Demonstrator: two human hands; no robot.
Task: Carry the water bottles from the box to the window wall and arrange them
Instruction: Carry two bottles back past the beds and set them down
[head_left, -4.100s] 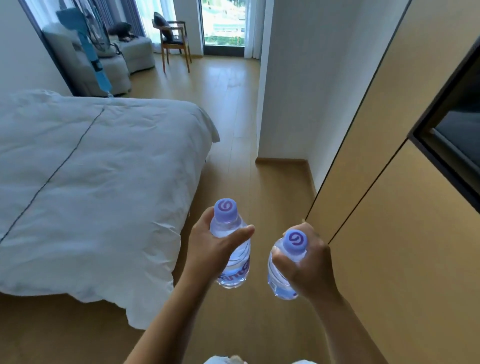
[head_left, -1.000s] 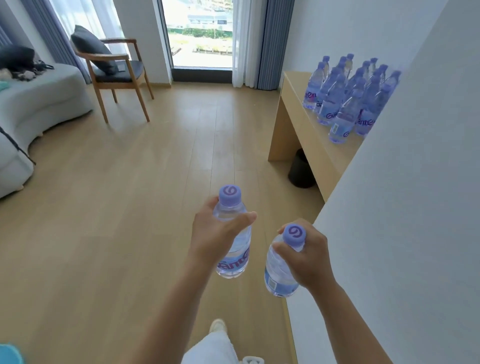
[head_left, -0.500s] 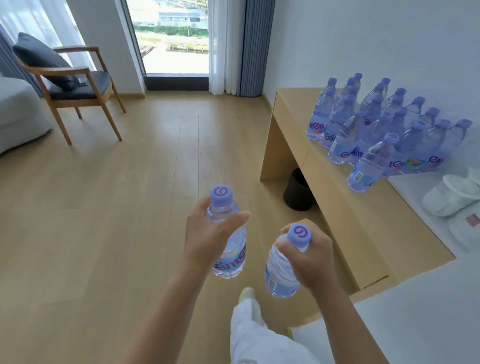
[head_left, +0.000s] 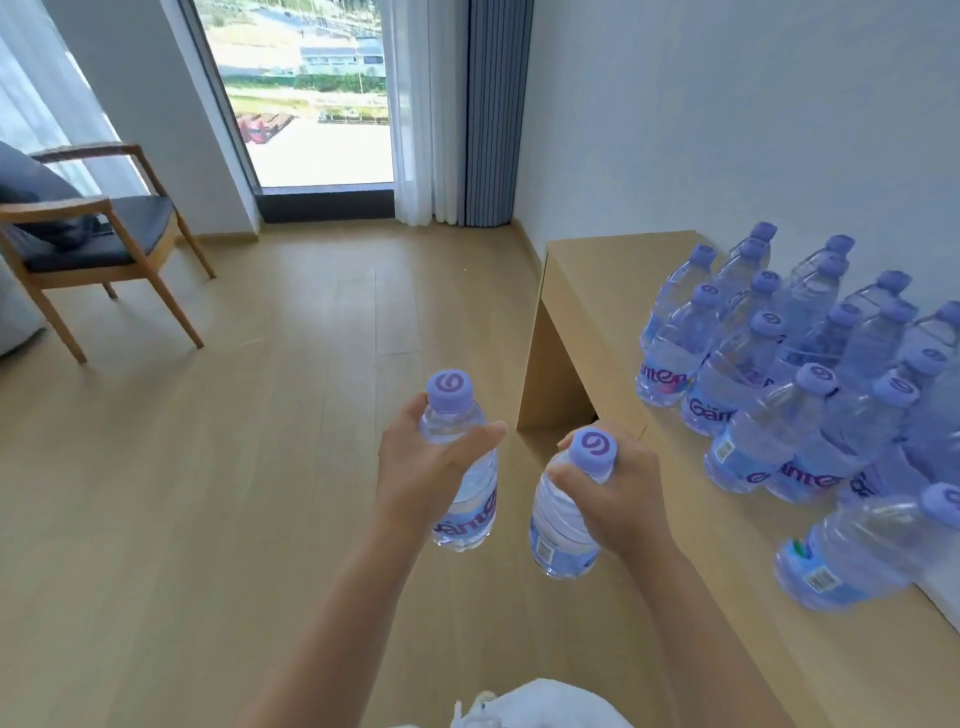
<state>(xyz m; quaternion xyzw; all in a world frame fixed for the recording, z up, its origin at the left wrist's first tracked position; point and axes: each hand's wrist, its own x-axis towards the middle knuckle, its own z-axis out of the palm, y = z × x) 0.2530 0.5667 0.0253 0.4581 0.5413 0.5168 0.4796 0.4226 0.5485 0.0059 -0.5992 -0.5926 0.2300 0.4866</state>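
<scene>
Purple caps are seen on all the water bottles in the room. One bottle (head_left: 464, 467) is held upright in the left hand (head_left: 423, 470), whose grip is closed around the upper body, with the thumb laid across the front just below the shoulder. A second bottle (head_left: 563, 525) is held in the right hand (head_left: 615, 493); here the grip is clenched around the neck and shoulder, just under the cap, and the bottle is tilted a little to the left at its base. Both bottles are carried in the air above the wooden floor (head_left: 208, 467), close to each other but apart, near the left end of the table (head_left: 587, 291).

A large group of bottles (head_left: 779, 374) is standing on the light wooden table, gathered against the white wall (head_left: 727, 104) on the right. They are placed in rough rows, touching or nearly touching each other. One more bottle (head_left: 867, 551) is found at the near end of the group, a little apart from the others; it looks blurred and strongly tilted, so it cannot be told whether it stands or lies.

Beyond the table, a tall window (head_left: 306, 93) with a white curtain (head_left: 415, 114) and a grey-blue curtain (head_left: 493, 114) is visible. A wooden armchair (head_left: 98, 234) with a dark seat is placed on the left. At the bottom edge, a piece of white clothing (head_left: 540, 706) of the person is seen.
</scene>
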